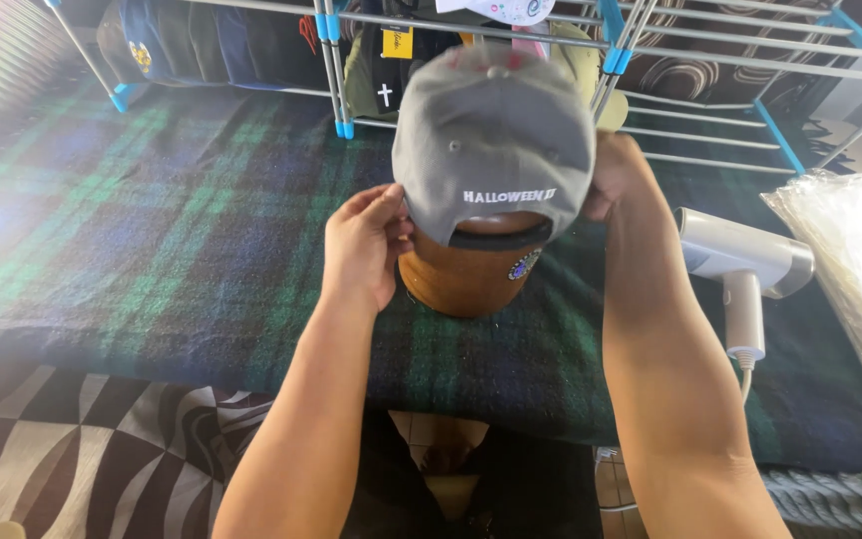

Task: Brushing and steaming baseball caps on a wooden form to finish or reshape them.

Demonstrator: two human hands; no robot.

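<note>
- Now we grip a grey cap (pixel 491 140) on both sides: left hand (pixel 363 250), right hand (pixel 613 180).
- It sits on a brown rounded form (pixel 466 279), back opening facing us, front pointing away.

The grey cap (pixel 496 135) is matt woven cloth with stitched eyelets and pale lettering across its back. It sits on a rounded form (pixel 466 279) of smooth, warm-brown wood with a soft sheen. The surface (pixel 152 230) beneath wears a napped plaid cloth in dark blue and green. The hand steamer (pixel 745 265) is smooth, satin white plastic. The rack (pixel 710 60) has pale metal tubes with blue plastic joints, and the bag (pixel 850 250) is crinkled, glossy clear plastic.
</note>
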